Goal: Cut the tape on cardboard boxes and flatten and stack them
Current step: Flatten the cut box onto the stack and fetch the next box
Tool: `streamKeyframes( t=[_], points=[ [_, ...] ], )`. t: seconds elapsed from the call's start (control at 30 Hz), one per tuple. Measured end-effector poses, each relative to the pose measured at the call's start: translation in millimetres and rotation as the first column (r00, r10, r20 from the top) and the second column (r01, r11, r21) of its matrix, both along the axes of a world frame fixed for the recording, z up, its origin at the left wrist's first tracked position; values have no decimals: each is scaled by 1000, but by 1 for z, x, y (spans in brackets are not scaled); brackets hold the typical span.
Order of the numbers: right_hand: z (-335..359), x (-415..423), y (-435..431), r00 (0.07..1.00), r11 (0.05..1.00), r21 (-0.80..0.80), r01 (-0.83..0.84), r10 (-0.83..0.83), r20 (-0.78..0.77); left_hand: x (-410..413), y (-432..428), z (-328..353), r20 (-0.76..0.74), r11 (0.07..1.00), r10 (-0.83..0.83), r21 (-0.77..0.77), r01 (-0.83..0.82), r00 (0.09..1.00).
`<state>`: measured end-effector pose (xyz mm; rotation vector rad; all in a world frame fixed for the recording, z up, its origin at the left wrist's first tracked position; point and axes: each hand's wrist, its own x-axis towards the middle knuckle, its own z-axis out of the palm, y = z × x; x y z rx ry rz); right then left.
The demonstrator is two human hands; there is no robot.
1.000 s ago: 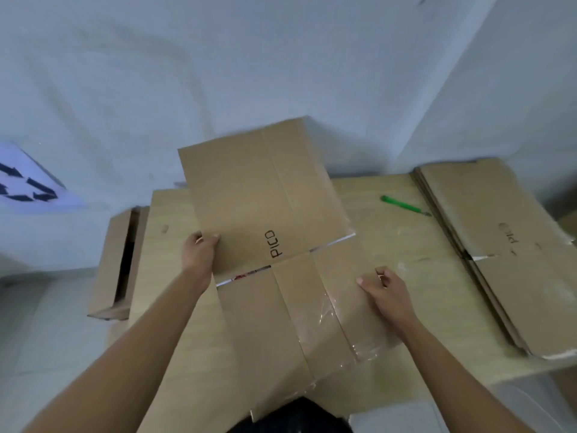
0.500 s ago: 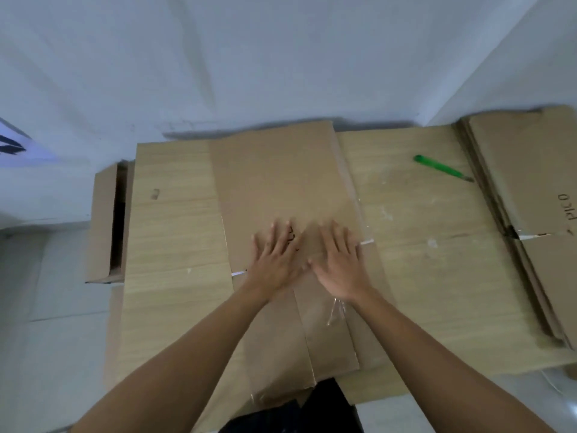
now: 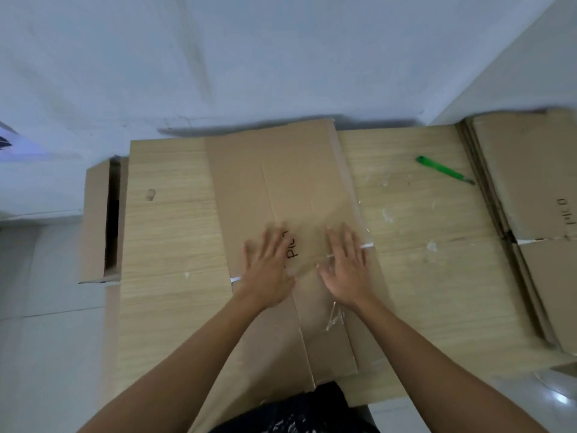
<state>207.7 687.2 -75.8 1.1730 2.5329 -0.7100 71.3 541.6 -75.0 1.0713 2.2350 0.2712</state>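
**Flattened cardboard box** [image 3: 281, 182]: marked "PICO". Lies flat along the middle of the wooden worktop [image 3: 171, 229], far edge at the wall [image 3: 249, 57], near flaps overhanging the front edge toward the person.

**Left hand** [image 3: 268, 270]: palm down on the box, just left of the lettering. Grip wide, fingers straight and spread, holding nothing.

**Right hand** [image 3: 343, 270]: palm down on the same box, beside the left hand but apart from it. Grip likewise wide, fingers straight (both hands are blurred, so full fingertip contact is probable rather than certain).

**Clear tape** [image 3: 335, 317]: loose crumpled strip on the near flap, just below the right wrist.

**Stack of flattened boxes** [image 3: 530, 182]: right end of the worktop.

**Green cutter** [image 3: 443, 169]: on bare worktop between the central box and the stack, tip just beside the stack.

**Open box** [image 3: 93, 220]: not flattened, against the worktop's left end.
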Motion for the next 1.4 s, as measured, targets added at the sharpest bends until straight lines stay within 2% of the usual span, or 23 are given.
streamKeyframes(
  t=[0.03,0.07,0.1,0.13,0.23,0.3,0.33,0.43,0.47,0.53,0.63,0.73,0.83,1.1,1.3,1.4],
  points=[
    [7,7,2,985,986,1,165,-165,-44,-2,-8,5,33,972,221,69,-223,975],
    [12,14,6,938,942,-17,336,-336,-88,-5,-16,11,88,883,450,108,-457,889],
    [17,21,10,888,895,-44,443,-445,-114,-8,-21,15,164,757,624,115,-643,764],
    [20,26,16,870,880,-71,470,-476,-127,-12,-25,17,242,643,723,107,-758,647],
    [33,29,41,873,861,-245,445,-478,-94,-33,-28,16,394,443,815,51,-895,425],
    [44,28,57,834,773,-423,473,-548,-69,-46,-27,18,505,308,821,3,-951,267],
    [48,30,63,826,737,-493,462,-560,-64,-49,-27,19,545,292,805,-20,-956,235],
    [57,40,70,815,740,-528,417,-561,-143,-38,-20,24,620,490,698,-49,-871,358],
    [61,45,72,808,759,-512,402,-557,-190,-31,-15,27,655,516,662,-47,-855,363],
    [77,57,80,812,802,-467,372,-525,-254,-13,1,38,724,498,607,-24,-867,329],
    [107,88,112,799,827,-434,357,-511,-317,15,38,65,760,475,544,71,-877,356],
    [133,124,160,759,828,-431,358,-527,-383,50,89,88,809,477,474,95,-874,347],
    [156,165,217,746,843,-402,358,-517,-420,93,148,99,846,457,438,82,-885,305],
    [188,309,360,838,938,-222,265,-338,-429,239,282,115,897,375,420,-33,-927,138],
    [175,393,441,868,949,-119,293,-317,-382,329,355,124,931,436,362,-128,-891,44],
    [169,421,472,855,939,-119,323,-343,-389,355,385,122,927,492,361,-98,-865,100]
  ],
)
